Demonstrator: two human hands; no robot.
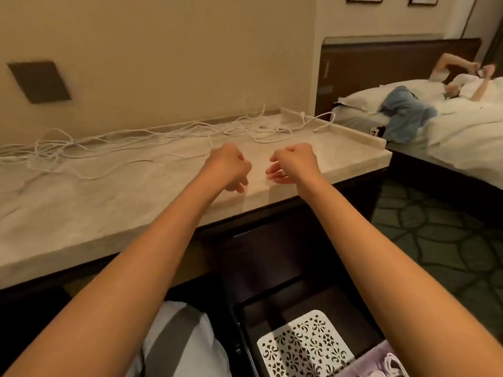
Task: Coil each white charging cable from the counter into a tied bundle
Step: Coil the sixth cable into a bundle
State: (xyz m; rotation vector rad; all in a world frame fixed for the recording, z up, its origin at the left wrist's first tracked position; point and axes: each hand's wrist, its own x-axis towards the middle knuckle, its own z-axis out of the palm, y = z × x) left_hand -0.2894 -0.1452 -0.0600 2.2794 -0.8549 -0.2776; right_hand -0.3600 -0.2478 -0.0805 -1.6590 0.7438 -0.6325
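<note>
Several white charging cables [152, 137] lie loose and tangled along the back of the marble counter [109, 202], from the far left to the right end near the wall. My left hand [228, 167] hovers over the counter's front right part with its fingers curled down, and I see nothing in it. My right hand [294, 164] is beside it, a small gap between them, fingers loosely bent and apart, holding nothing. Both hands are in front of the cables and touch none of them.
A low raised lip [408, 137] runs along the counter's right end. Below the counter's front edge is an open dark drawer [272, 308] with a white patterned sheet [304, 346]. A bed [462, 137] with a person lying on it is at the right.
</note>
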